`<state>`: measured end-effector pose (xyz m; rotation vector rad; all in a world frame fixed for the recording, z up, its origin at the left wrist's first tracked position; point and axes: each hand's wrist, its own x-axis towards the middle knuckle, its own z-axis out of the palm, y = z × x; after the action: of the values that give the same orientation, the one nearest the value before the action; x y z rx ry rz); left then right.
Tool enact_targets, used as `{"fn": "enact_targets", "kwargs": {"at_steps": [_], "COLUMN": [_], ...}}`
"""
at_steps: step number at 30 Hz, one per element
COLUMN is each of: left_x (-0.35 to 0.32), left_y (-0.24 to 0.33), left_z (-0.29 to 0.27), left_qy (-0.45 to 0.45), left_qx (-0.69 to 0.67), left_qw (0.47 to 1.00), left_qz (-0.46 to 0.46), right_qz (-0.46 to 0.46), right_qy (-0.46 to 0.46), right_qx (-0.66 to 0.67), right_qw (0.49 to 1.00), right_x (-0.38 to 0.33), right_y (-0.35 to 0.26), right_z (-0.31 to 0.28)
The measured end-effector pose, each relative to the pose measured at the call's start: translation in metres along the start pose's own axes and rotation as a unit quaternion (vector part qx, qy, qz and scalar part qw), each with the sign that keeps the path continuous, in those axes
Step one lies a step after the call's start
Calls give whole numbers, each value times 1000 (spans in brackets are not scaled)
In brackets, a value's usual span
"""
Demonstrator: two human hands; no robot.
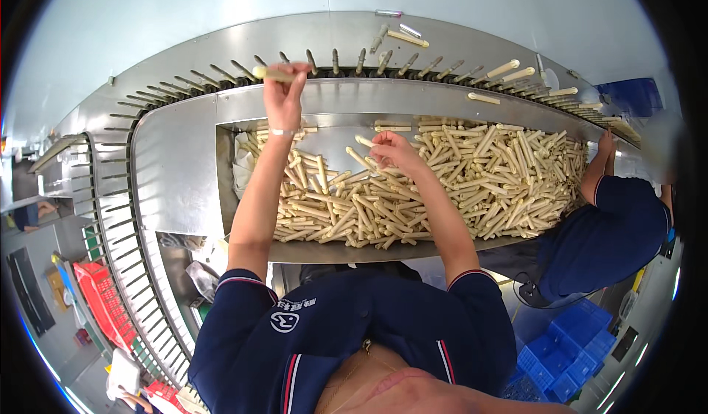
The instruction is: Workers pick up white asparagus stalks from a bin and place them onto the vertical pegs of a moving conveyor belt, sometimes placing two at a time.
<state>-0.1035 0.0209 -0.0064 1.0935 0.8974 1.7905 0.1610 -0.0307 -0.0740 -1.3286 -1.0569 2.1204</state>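
Navy polo shirt (346, 340) closest to lens, both forearms reaching up from it. Left hand (284, 93) closed round 1 cream tube (267, 73), holding it at conveyor pins (221, 71) running along curved track. Right hand (394, 152) down in steel bin (177, 171), fingers curled on loose tubes pile (442, 185), looks like pinching 1, can't tell for sure. Co-worker's arm (601, 167) at far right end. Risk imo: tube misses pin and drops onto track, since pins sit close together.

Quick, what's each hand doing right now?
Left hand: closed on a cream tube at the pins.
Right hand: curled over tubes in the tray, grip unclear.
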Motion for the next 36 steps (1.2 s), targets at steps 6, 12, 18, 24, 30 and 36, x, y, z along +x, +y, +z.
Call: {"fn": "enact_targets", "kwargs": {"at_steps": [6,12,18,24,30,36], "left_x": [44,31,-41,-131,-167,-182], "left_y": [-28,-53,-53,-105,-116,-113], "left_z": [52,77,69,-38,-53,-66], "left_qy": [-64,-111,-30,-217,-310,-228], "left_qx": [236,408,349,630,699,559], "left_qw": [970,905,932,715,508,706], "left_qz": [6,-41,90,-210,-398,-371], "right_qz": [-244,-514,-484,-414,-272,-159], "right_qy": [42,154,306,486,336,181], "right_qx": [162,48,-239,-323,-497,-692], "right_qw": [955,843,784,699,753,680], "right_x": [-17,24,46,41,50,74], "right_y": [-43,-112,-131,-113,20,134], "right_z": [-3,-21,-50,-56,5,15]}}
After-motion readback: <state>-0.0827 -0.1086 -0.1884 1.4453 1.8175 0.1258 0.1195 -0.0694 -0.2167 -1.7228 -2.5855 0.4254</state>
